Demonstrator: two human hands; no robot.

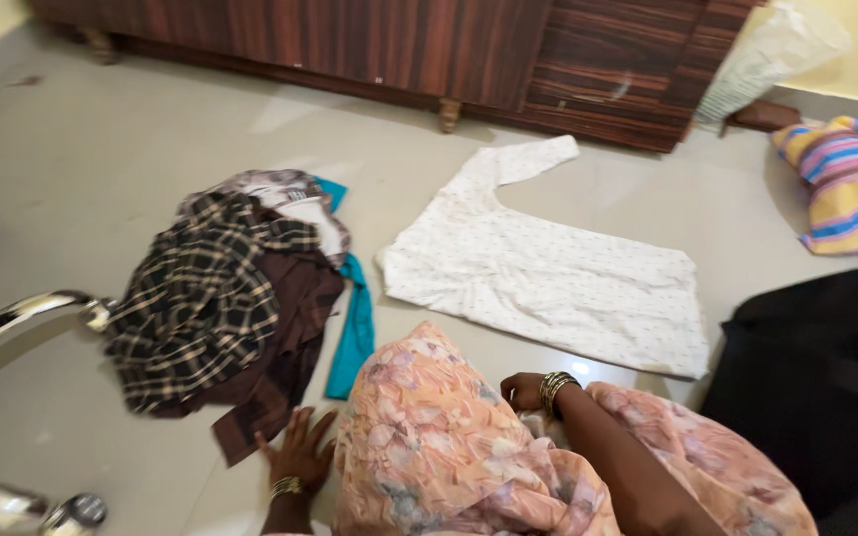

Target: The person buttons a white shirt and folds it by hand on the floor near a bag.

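The white garment lay spread flat on the pale floor, ahead of the person and a little to the right, its long axis running from the sleeve near the dark wooden cabinet down and rightward toward the black bag. The right hand, bangles at its wrist, was curled against the floral peach cloth over the person's knees, just beside the garment's near hem, so it was clearly the nearer of the two. Whether those fingers pinched anything could not be told, since the cloth hid them. The left hand rested flat on the floor with fingers spread, gripping nothing, touching the edge of the brown cloth in the heap of checked and teal clothes, well apart from the white garment. A striped bundle lay farther right.
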